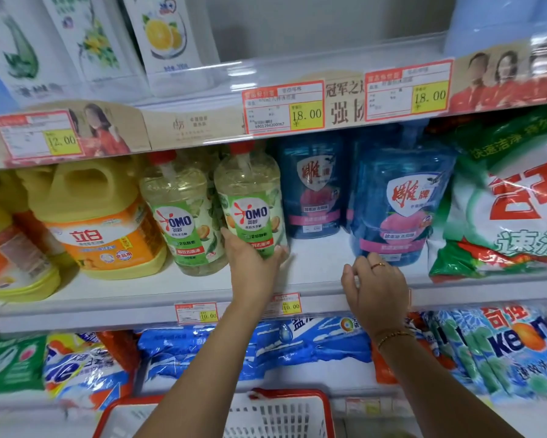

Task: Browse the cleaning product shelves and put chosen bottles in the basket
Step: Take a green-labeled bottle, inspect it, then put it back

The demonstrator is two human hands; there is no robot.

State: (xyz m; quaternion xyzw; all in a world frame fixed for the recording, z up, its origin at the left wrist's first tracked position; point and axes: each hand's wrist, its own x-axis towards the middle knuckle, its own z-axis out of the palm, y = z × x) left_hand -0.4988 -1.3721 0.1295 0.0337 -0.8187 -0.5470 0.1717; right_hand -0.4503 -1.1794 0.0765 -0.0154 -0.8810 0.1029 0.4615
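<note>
On the middle shelf [316,267] stand two clear OMO bottles with red caps and green labels. My left hand [253,263] grips the base of the right OMO bottle [250,197], which looks raised a little off the shelf. The other OMO bottle [183,213] stands just left of it. My right hand [376,282] reaches with loosely curled fingers to the bottom edge of a blue refill pouch [398,203] and holds nothing. A white basket with a red rim [326,409] sits below my arms at the bottom of the view.
A yellow jug with an orange label [98,219] stands left of the OMO bottles. A second blue pouch [313,184] stands further back. A big green and white detergent bag [503,197] fills the right. Bagged powders lie on the lower shelf [266,346]. White bottles stand on the top shelf [168,36].
</note>
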